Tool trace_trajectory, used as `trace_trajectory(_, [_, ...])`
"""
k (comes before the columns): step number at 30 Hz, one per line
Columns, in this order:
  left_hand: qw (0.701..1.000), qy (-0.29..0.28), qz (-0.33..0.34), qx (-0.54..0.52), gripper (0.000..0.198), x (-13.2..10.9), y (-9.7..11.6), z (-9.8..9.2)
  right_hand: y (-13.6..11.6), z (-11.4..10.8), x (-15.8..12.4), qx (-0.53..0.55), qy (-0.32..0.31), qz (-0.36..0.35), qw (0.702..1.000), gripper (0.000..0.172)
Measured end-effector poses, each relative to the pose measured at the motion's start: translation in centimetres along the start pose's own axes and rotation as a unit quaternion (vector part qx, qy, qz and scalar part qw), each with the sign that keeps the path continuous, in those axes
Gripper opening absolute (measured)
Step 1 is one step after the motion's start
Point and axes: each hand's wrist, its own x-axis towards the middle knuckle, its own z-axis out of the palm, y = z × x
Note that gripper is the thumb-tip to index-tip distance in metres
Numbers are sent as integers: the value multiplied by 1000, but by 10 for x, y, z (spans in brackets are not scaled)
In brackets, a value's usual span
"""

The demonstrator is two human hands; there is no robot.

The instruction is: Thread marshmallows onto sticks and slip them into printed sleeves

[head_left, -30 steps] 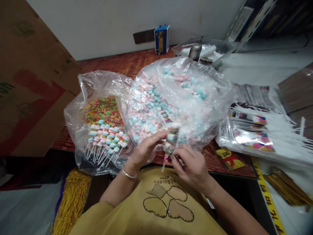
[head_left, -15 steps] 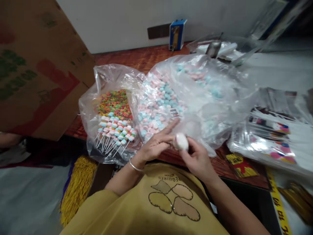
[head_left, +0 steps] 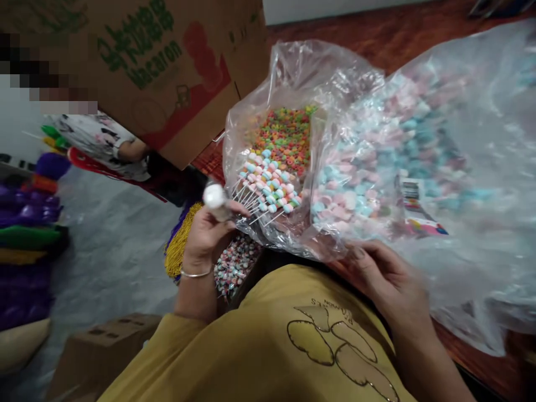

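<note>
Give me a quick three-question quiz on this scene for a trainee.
1. True or false: the left hand grips a white-topped item.
2. In the smaller bag, what lies on the coloured rings? A) marshmallow skewers B) scissors C) folded cards
3. Which hand wears the bracelet?

Key: 1 true. 2 A. 3 the left hand; the right hand has none and lies open at the edge of the large bag.
</note>
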Motion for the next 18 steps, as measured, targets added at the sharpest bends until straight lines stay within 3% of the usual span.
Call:
trace_trajectory(2, [995,26,-53,75,38,-17,-8,-42,8,-5,-4,26,17,38,999,19])
trace_trajectory(4, [967,-1,-166,195,43,-34,-20,-73,12,-12,-9,41,34,54,997,21])
trace_trajectory(5, [930,-41,-245,271,44,-41,-28,-83,11,-16,-12,42,39,54,997,22])
trace_trajectory(8, [755,-92,-418,498,42,-49,-46,-84,4,-33,-23,29,40,40,998,23])
trace_trajectory(9, [732,-112,-427,519,40,-48,-47,-75,1,-39,-28,21,44,34,998,23])
trace_trajectory(10, [755,-142,-395,503,36,-44,-46,-62,-2,-46,-33,12,56,27,998,22])
trace_trajectory(11, [797,-187,-351,454,34,-38,-41,-45,-4,-53,-40,5,78,18,997,20])
trace_trajectory(13, [860,-282,-272,328,31,-22,-25,-2,-7,-64,-53,7,151,-4,989,14])
trace_trajectory(16, [900,-391,-130,142,24,5,1,75,-15,-72,-68,28,263,-47,963,11])
trace_trajectory(17, [911,-395,-76,88,22,12,7,102,-21,-71,-70,25,280,-67,957,14])
trace_trajectory(18, [934,-353,-42,42,21,18,10,130,-29,-69,-69,13,281,-92,955,18])
